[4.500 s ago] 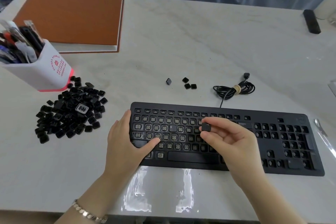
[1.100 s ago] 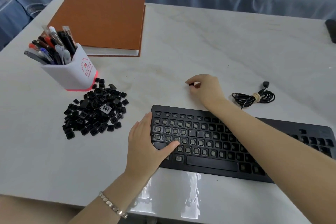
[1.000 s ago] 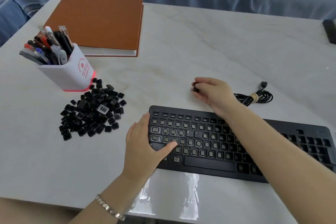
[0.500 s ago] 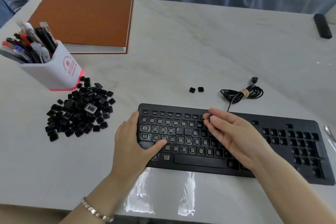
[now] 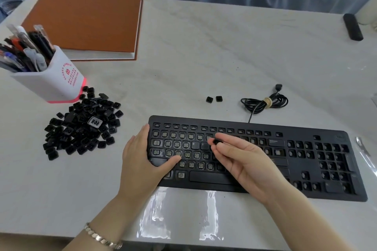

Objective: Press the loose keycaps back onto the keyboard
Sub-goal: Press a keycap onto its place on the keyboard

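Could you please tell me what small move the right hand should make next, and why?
Probably lower the keycap pinched in the right hand onto the socket just right of the fitted T key and press down. It hovers about there, and the left hand rests on the keyboard, steadying it.

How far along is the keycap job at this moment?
Early. Done: few caps are seated, such as the R and T keys and space bar; most letter sockets on the keyboard are bare. In hand: the right hand pinches one keycap over the upper rows; the left hand rests on the keyboard's left end. Left: the keycap pile and two loose keycaps behind the keyboard.
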A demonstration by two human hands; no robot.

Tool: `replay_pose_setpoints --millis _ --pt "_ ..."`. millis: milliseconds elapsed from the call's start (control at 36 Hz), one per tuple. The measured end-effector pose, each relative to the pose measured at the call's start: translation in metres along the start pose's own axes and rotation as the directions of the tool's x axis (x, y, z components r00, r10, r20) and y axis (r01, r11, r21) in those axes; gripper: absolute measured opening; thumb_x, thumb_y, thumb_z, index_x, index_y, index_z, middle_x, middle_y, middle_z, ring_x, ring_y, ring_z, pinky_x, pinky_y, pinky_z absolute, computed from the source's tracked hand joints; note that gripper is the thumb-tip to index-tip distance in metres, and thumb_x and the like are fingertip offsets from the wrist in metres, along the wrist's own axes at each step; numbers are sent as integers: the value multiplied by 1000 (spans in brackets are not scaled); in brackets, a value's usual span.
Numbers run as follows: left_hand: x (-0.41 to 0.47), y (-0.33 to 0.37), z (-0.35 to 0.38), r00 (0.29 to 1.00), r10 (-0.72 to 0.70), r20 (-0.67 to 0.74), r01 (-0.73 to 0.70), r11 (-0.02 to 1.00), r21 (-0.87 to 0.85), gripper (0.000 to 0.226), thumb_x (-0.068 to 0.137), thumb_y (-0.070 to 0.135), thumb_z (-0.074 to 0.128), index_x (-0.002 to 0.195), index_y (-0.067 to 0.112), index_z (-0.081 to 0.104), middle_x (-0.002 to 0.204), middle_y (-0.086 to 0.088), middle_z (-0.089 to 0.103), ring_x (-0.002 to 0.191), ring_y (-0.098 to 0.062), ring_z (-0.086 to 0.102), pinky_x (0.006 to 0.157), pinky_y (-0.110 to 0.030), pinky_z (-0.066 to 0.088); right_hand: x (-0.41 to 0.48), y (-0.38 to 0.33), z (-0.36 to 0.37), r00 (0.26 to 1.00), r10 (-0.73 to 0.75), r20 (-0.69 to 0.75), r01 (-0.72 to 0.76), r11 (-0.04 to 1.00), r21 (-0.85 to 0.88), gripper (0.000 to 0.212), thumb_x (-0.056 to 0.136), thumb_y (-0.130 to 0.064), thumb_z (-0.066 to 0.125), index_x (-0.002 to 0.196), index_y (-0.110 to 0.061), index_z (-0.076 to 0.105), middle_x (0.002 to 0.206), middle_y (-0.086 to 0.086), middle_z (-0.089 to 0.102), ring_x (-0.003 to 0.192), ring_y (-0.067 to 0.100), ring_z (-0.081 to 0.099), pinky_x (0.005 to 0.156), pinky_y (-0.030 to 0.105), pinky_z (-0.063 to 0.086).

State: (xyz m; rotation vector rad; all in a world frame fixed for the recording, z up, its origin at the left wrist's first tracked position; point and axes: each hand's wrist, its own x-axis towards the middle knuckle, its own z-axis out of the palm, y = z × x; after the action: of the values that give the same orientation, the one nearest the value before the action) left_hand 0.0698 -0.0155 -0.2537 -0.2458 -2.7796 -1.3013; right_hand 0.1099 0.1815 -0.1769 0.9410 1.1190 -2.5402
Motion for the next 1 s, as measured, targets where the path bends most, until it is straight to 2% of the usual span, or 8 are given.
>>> replay_pose_setpoints --millis 83,194,306,389,528,750,861,1000 --pt "0 0 -1 1000 -5 3 5 1000 7 87 59 62 64 136 31 36 107 37 44 100 11 35 100 -29 29 1 2 1 1000 -21 -13 21 1000 -19 30 61 0 61 91 4 66 90 16 72 79 16 70 71 20 56" --pt "-1 -2 1 999 -52 3 51 998 25 95 64 43 84 142 18 36 114 15 50 115 -7 38 110 -40 28 -1 5 1 991 -129 -36 121 978 -171 25 64 1 67 88 -5 70 93 9 72 84 14 68 77 20 55" --pt "0 1 -1 998 -52 24 52 999 11 97 58 65 63 140 20 38 107 34 42 104 6 33 105 -32 27 -6 5 4 949 -315 -19 282 872 -400 29 68 7 71 87 -15 70 85 -2 74 74 2 63 71 13 51" --pt "0 2 -1 998 -55 27 55 998 3 95 58 66 58 139 19 39 105 35 41 101 6 33 102 -31 28 -10 4 8 908 -417 36 381 789 -483 30 66 12 72 82 -13 70 72 -8 71 60 0 54 64 10 47" --pt "0 4 -1 999 -35 17 35 999 27 97 59 65 57 138 11 41 104 35 39 96 9 30 99 -31 27 -12 6 7 883 -464 79 430 727 -535 37 63 11 75 71 -25 75 65 -4 61 60 5 48 63 11 45" --pt "-1 5 -2 999 -44 16 44 999 12 91 59 57 68 137 23 40 103 41 39 95 17 31 97 -25 25 -10 9 3 883 -466 60 378 629 -679 31 69 2 75 79 -27 70 57 -14 56 58 -1 49 65 9 43" --pt "-1 5 -2 1000 -26 10 26 1000 -2 79 62 52 74 128 39 32 103 49 39 101 25 30 93 -17 24 -5 11 -4 907 -419 -53 285 699 -656 24 72 -1 74 78 -24 72 58 -12 56 59 0 53 68 9 45" --pt "-1 3 -2 998 -62 22 62 998 19 89 66 35 82 141 19 37 104 36 36 104 7 28 101 -25 24 -5 12 -10 929 -354 -109 205 735 -646 18 73 0 73 77 -18 72 56 -8 53 52 -1 50 58 6 41"
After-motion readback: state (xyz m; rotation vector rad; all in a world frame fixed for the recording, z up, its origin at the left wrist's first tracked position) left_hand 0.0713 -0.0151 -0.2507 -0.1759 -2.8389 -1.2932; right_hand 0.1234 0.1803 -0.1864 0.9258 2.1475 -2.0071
